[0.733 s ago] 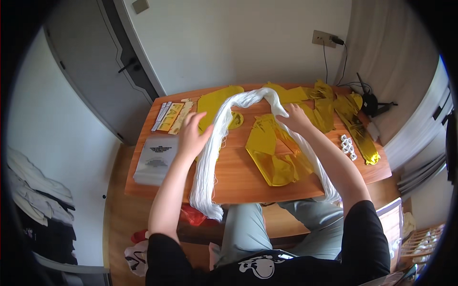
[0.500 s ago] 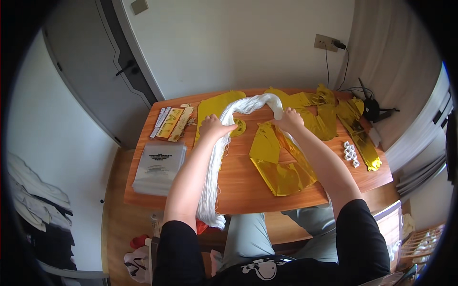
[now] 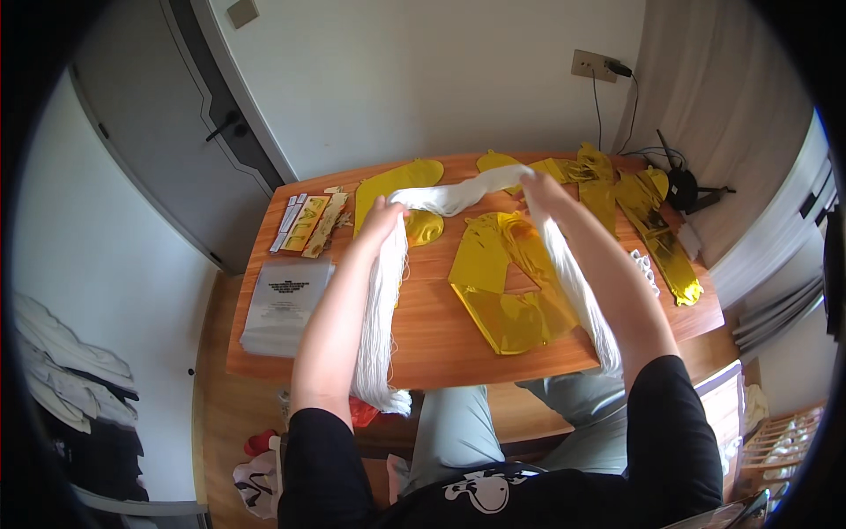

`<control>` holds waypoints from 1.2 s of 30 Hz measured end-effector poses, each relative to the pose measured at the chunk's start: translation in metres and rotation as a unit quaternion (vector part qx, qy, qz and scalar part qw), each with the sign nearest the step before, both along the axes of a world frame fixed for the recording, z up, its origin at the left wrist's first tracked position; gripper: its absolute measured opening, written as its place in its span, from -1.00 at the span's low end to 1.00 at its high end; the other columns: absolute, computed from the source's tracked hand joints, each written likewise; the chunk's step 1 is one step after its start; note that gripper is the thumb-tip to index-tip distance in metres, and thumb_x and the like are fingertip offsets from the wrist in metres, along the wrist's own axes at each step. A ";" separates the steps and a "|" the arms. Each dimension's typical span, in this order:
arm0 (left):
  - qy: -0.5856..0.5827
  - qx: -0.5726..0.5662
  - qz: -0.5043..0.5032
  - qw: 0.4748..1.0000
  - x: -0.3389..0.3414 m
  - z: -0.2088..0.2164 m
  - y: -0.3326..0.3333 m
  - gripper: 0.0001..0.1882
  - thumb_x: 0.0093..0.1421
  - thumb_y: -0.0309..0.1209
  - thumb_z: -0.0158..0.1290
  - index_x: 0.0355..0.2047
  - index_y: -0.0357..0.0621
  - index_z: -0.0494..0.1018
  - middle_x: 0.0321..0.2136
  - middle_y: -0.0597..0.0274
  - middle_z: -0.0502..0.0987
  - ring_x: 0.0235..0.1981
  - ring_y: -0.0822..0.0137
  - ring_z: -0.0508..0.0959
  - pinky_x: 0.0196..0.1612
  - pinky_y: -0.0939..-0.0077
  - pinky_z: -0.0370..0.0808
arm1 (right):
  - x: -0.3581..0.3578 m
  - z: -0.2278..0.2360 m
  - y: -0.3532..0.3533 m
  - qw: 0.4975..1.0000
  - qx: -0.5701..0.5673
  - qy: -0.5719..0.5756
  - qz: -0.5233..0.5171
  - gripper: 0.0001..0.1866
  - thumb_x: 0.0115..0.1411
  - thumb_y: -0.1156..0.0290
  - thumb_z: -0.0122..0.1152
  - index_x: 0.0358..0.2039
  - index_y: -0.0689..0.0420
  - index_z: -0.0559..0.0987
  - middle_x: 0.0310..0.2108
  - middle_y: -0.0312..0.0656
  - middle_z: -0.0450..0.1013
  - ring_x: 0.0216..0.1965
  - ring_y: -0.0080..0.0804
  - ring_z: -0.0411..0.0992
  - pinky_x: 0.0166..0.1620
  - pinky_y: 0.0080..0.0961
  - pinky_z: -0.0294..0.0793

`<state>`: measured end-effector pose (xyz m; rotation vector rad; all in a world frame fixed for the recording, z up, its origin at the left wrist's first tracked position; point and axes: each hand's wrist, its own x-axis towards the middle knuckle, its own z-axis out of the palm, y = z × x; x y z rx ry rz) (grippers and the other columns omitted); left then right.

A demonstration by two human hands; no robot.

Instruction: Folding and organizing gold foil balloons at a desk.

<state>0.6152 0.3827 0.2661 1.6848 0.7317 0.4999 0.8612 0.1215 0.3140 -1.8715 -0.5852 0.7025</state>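
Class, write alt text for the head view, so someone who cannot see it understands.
A person's left hand and right hand hold a long bundle of white strands over a wooden table. Shiny yellow foil pieces lie on it.

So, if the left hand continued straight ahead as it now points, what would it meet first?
Beyond the white thread skein it holds, the left hand would probably meet the leftmost flat gold foil balloon, though depth is unclear.
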 end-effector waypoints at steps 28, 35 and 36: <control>0.183 0.302 -0.222 0.909 -0.323 -0.113 -0.351 -0.71 0.09 -0.39 0.27 -0.14 -0.01 0.56 -0.27 0.07 0.65 -0.19 -0.03 0.66 -0.12 0.12 0.60 | -0.227 -0.085 -0.531 0.866 -0.318 -0.378 0.082 -0.78 0.00 0.35 0.42 -0.30 0.00 0.63 -0.42 -0.13 0.60 -0.36 -0.05 0.61 -0.24 -0.17 0.62; 0.227 0.190 -0.308 0.904 -0.338 -0.127 -0.335 -0.56 0.08 -0.26 0.34 -0.02 -0.08 0.58 -0.12 0.05 0.60 -0.02 0.05 0.59 0.06 0.24 0.53 | -0.267 -0.143 -0.532 0.882 -0.370 -0.199 0.212 -0.56 0.02 0.13 0.48 -0.13 0.08 0.65 -0.22 -0.02 0.62 -0.13 0.02 0.59 -0.02 -0.15 0.58; 0.226 0.191 -0.307 0.905 -0.335 -0.125 -0.325 -0.56 0.08 -0.26 0.34 -0.02 -0.08 0.58 -0.12 0.05 0.60 -0.02 0.05 0.59 0.06 0.24 0.53 | -0.268 -0.138 -0.529 0.882 -0.372 -0.182 0.223 -0.51 0.02 0.08 0.51 -0.12 0.11 0.65 -0.18 -0.02 0.62 -0.08 0.02 0.58 0.02 -0.16 0.56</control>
